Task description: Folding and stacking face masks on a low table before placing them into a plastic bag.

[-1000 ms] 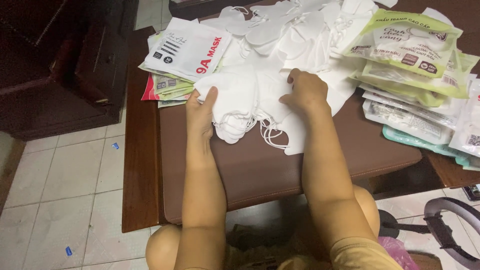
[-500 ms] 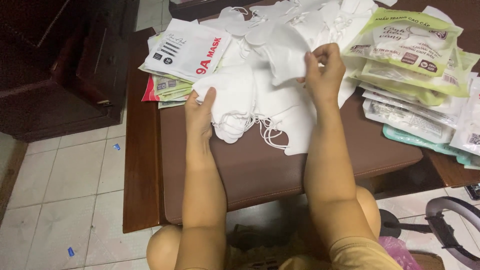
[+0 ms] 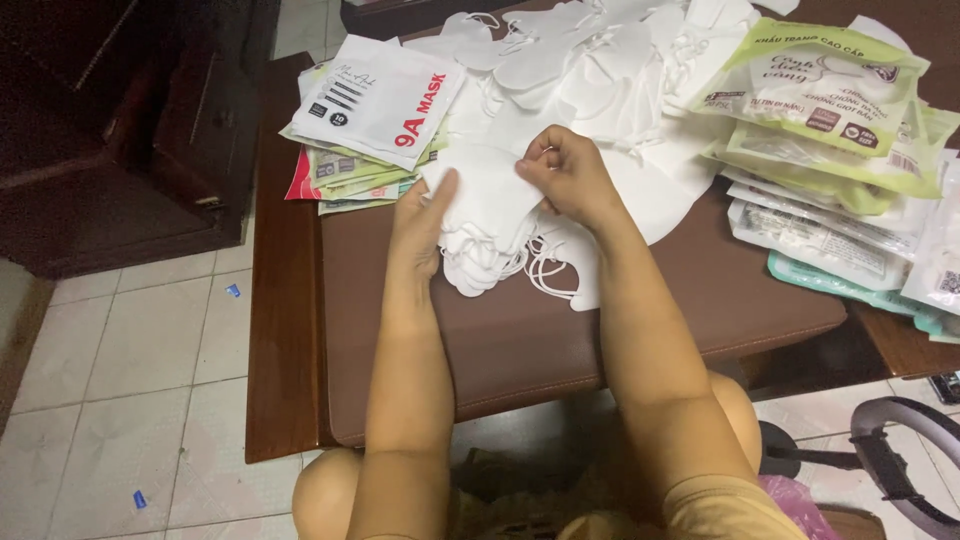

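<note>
A stack of white face masks (image 3: 490,240) lies on the brown table top (image 3: 520,330) in front of me, ear loops trailing at its near edge. My left hand (image 3: 420,225) rests flat against the stack's left side. My right hand (image 3: 568,178) pinches the right edge of a single white mask (image 3: 485,185) lying on top of the stack. A large loose heap of white masks (image 3: 600,70) spreads across the table behind both hands.
Flat printed packets (image 3: 375,110) are piled at the back left of the table. More green and clear packets (image 3: 840,130) are stacked along the right. Dark wooden furniture (image 3: 120,130) stands on the tiled floor (image 3: 150,380) to the left. A chair part (image 3: 900,460) shows at lower right.
My right hand lifted a single mask from the heap behind, then brought it down and toward me onto the stack. My left hand stayed against the stack's left side.
</note>
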